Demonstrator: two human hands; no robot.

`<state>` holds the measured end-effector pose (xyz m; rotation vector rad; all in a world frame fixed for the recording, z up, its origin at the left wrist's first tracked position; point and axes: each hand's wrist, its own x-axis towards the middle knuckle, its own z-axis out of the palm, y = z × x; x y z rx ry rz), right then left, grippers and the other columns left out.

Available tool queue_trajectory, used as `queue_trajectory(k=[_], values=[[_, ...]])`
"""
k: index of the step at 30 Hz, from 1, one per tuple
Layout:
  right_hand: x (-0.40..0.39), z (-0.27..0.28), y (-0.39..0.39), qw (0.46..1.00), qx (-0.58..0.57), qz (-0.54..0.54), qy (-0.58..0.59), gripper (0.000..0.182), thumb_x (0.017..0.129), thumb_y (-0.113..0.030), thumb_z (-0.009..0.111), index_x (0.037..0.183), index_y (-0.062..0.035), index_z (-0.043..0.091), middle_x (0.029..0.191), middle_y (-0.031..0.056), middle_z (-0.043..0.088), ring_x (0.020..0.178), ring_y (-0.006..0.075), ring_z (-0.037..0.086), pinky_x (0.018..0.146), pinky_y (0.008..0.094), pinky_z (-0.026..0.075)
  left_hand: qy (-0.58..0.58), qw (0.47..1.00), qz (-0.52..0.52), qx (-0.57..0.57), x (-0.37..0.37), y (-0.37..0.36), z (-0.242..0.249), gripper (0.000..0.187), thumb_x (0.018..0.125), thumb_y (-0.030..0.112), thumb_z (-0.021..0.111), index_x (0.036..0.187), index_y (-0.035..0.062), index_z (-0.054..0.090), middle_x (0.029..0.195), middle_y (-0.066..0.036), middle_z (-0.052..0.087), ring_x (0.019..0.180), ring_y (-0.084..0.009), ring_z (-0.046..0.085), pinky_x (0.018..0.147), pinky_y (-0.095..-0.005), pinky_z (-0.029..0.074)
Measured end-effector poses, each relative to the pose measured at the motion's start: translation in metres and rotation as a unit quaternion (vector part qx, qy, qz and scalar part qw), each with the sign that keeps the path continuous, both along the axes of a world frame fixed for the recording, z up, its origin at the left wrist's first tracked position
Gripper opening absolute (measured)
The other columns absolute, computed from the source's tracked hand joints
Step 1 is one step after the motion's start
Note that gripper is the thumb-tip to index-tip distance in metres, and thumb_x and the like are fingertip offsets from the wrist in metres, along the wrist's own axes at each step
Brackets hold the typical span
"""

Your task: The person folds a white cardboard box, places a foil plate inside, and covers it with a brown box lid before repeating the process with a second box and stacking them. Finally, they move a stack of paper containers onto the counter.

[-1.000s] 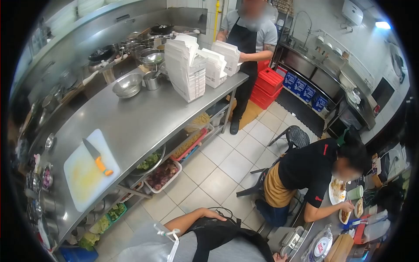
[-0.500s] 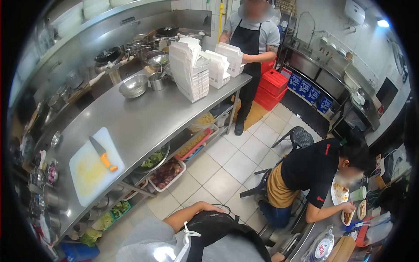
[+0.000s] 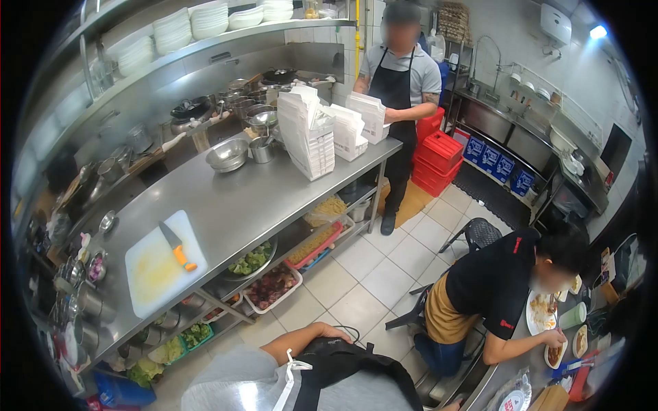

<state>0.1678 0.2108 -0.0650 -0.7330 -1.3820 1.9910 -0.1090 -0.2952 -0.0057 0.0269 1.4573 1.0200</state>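
Note:
My left hand (image 3: 332,331) rests on a black item (image 3: 337,346) at my waist, its fingers lying over the top, with a thin black cable beside it. Of my right hand (image 3: 452,406) only a sliver shows at the bottom edge, so its fingers and anything in them are hidden. On the steel counter (image 3: 226,205) to the left lies a white cutting board (image 3: 154,274), with an orange-handled knife (image 3: 177,246) on its right part.
Stacked white boxes (image 3: 308,137) stand at the counter's far end, where an aproned person (image 3: 392,75) handles more. Another person (image 3: 480,294) sits eating at the right. A black stool (image 3: 480,234) and red crates (image 3: 439,161) stand on the floor. Food trays fill the lower shelf.
The view has tilted up slightly, so the counter and people appear lower and the plate shelf shows more. My left hand stays on the black item; less of my right hand shows.

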Motion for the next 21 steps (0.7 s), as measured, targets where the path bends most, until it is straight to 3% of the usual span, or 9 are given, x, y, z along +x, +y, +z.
queue_trajectory(k=[6,10,13,15,19,20,21], values=[[-0.013,-0.025,0.029,0.991,-0.109,0.038,0.071,0.029,0.081,-0.036,0.051,0.09,-0.0086,0.058,0.085,0.007,0.061,0.077,0.0243,0.058,0.066,0.0368,0.046,0.001,1.0,0.025,-0.005,0.018,-0.002,0.023,0.058,0.075,0.053,0.062,0.117,0.0139,0.059,0.111,-0.005,0.06,0.098,-0.0196,0.057,0.089,-0.0349,0.043],[-0.024,-0.051,0.032,0.973,-0.191,0.061,0.114,0.03,0.082,-0.039,0.05,0.088,-0.0107,0.058,0.084,0.0053,0.061,0.076,0.0229,0.057,0.064,0.0361,0.046,-0.046,0.998,0.041,0.029,0.036,-0.009,0.007,0.057,0.077,0.051,0.06,0.119,0.0129,0.058,0.113,-0.005,0.06,0.1,-0.0193,0.056,0.091,-0.0336,0.042],[-0.035,-0.067,0.028,0.955,-0.248,0.075,0.145,0.031,0.082,-0.041,0.049,0.086,-0.0124,0.058,0.083,0.004,0.061,0.075,0.0219,0.057,0.062,0.0356,0.046,-0.059,0.996,0.07,0.003,0.057,-0.008,0.041,0.058,0.079,0.05,0.059,0.122,0.0117,0.056,0.116,-0.006,0.059,0.103,-0.0189,0.055,0.093,-0.033,0.041],[-0.045,-0.092,0.038,0.941,-0.281,0.085,0.169,0.031,0.082,-0.043,0.048,0.085,-0.0134,0.059,0.082,0.0032,0.061,0.074,0.0212,0.057,0.061,0.0352,0.046,0.006,1.0,0.03,0.004,0.066,-0.008,0.058,0.071,0.081,0.055,0.055,0.133,0.0069,0.045,0.138,-0.008,0.041,0.124,-0.0228,0.038,0.105,-0.0344,0.026],[-0.037,-0.169,0.05,0.91,-0.348,0.093,0.205,0.033,0.083,-0.046,0.047,0.082,-0.0156,0.059,0.081,0.0015,0.061,0.073,0.0199,0.057,0.058,0.0345,0.046,-0.098,0.991,0.089,0.007,0.089,-0.009,0.068,0.072,0.082,0.054,0.053,0.135,0.0065,0.04,0.141,-0.011,0.036,0.129,-0.0247,0.032,0.107,-0.0351,0.022],[-0.062,-0.188,0.031,0.785,-0.474,0.281,0.285,0.029,0.081,-0.045,0.049,0.07,-0.0174,0.051,0.065,-0.0027,0.05,0.06,0.0145,0.049,0.05,0.0331,0.041,-0.03,0.998,0.051,-0.006,0.092,-0.011,0.06,0.073,0.082,0.053,0.053,0.137,0.0064,0.038,0.142,-0.011,0.034,0.131,-0.0254,0.029,0.108,-0.0351,0.021],[-0.086,-0.174,0.01,0.837,-0.393,0.375,0.06,0.028,0.077,-0.043,0.052,0.068,-0.0172,0.049,0.06,-0.0027,0.046,0.057,0.0156,0.047,0.047,0.0352,0.04,0.04,0.999,0.011,-0.017,0.093,-0.012,0.054,0.074,0.082,0.052,0.052,0.138,0.0063,0.036,0.144,-0.012,0.032,0.133,-0.0261,0.026,0.108,-0.035,0.019]])
